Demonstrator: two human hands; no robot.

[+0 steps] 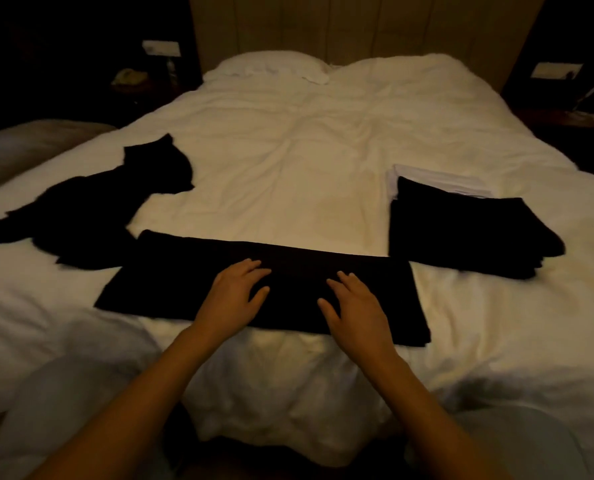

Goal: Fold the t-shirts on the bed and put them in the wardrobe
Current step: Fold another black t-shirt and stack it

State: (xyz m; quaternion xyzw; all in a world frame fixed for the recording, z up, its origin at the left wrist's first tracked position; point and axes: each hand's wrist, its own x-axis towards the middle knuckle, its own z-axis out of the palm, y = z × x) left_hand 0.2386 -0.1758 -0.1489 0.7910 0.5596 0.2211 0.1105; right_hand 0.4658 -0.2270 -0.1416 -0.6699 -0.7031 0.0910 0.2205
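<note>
left hand [235,292] flat, fingers spread | right hand [356,306] likewise | both seemingly pressing black t-shirt [157,289]

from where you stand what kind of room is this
Probably a hotel bedroom: a wide bed with white duvet, a padded headboard, and switch panels on the dark walls either side.
</note>
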